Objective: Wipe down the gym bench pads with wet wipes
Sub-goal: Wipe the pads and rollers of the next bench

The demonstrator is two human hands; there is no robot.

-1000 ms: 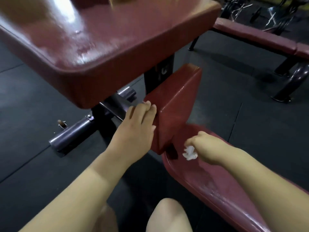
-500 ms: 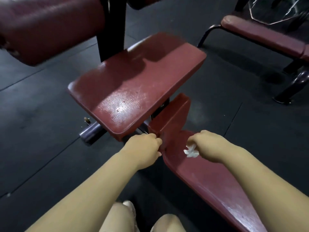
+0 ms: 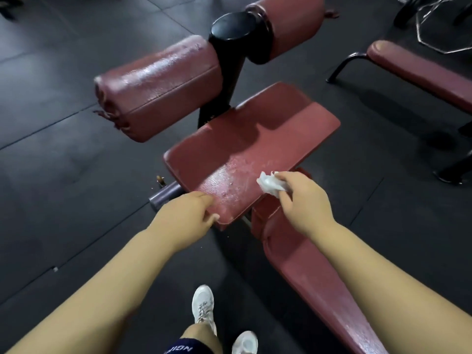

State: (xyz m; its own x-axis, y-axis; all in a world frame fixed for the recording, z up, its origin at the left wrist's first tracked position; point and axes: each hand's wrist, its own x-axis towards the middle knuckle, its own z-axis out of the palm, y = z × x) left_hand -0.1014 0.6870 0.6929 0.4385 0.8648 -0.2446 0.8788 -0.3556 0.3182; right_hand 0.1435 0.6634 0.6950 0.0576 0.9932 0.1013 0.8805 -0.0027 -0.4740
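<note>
Right hand (image 3: 304,203) has the balled-up wet wipe (image 3: 270,185) pinched in its fingertips, right over the near edge of the seat pad (image 3: 255,139). The left hand (image 3: 189,213) just across from it is curled round that pad's corner to steady it. I'd flatten the wipe out and pull long overlapping strokes away from the grip to the far edge, then do the long back pad (image 3: 306,272) under the wrist and the roller pad (image 3: 158,83) further out.

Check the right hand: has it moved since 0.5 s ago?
Yes. The right hand, pinching the wipe, has gone from the top end of the long back pad up and forward to the near right edge of the seat pad.
</note>
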